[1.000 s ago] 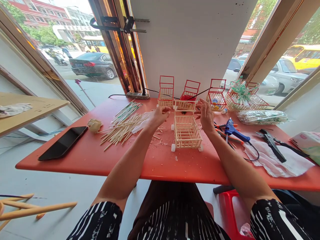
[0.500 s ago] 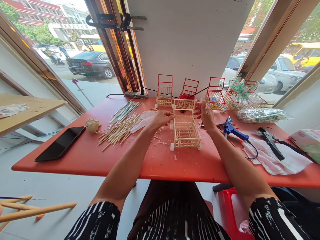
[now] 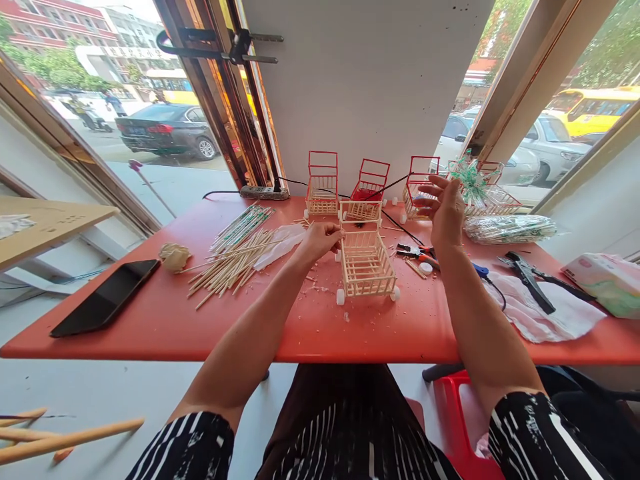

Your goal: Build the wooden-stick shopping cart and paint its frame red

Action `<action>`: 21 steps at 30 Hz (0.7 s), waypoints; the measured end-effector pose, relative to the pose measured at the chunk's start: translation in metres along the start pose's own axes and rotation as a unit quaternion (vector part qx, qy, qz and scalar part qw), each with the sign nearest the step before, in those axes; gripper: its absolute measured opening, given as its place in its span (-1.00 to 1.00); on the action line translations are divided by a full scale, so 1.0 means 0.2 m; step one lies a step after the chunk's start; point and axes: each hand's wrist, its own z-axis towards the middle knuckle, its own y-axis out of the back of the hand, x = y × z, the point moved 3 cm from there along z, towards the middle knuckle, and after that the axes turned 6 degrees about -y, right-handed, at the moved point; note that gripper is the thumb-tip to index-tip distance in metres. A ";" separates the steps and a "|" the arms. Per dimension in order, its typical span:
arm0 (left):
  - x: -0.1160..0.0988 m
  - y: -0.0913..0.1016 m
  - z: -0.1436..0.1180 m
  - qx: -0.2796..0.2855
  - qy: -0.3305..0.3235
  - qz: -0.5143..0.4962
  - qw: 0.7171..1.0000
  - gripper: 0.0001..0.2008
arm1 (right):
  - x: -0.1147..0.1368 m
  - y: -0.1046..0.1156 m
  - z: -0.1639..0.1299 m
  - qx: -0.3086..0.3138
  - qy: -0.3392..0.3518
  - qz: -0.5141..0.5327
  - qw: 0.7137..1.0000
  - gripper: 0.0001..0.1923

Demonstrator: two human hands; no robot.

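Observation:
A miniature shopping cart (image 3: 367, 267) made of pale wooden sticks stands upright on white wheels at the middle of the red table (image 3: 320, 340). My left hand (image 3: 323, 241) is closed on the cart's left side near its handle end, with the fingertips pinched together. Off to the right, my right hand (image 3: 447, 210) is raised with its fingers apart, and nothing is in it. It partly covers a red-handled cart (image 3: 417, 193) behind it. Below its wrist lie red-and-black pliers (image 3: 415, 251) and a white round cap (image 3: 426, 268).
Wooden sticks (image 3: 233, 267) lie in a pile at left, beside a black phone (image 3: 105, 297). More red-handled carts (image 3: 323, 183) line the back. A hot glue gun (image 3: 481, 271), mostly hidden by my right arm, a white cloth (image 3: 545, 307) and a black hand tool (image 3: 533, 283) are at right.
My right hand has moved right and up, away from the cart, and its fingers have spread. My left hand stays at the cart. The whole view has shifted slightly.

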 end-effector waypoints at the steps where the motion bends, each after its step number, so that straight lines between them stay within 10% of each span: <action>1: 0.00 0.00 0.00 -0.002 0.000 -0.002 1.000 -0.82 | 0.05 0.06 0.01 -0.009 0.009 0.001 1.000 -0.04; 10: -0.02 0.01 -0.01 -0.013 -0.003 -0.017 1.000 -0.87 | 0.38 0.49 -0.23 -0.144 0.085 0.100 0.981 -0.42; 21: -0.02 0.09 0.02 -0.063 0.017 -0.021 0.998 -0.93 | 0.23 1.03 -0.47 -0.212 -0.016 -0.153 0.965 -0.78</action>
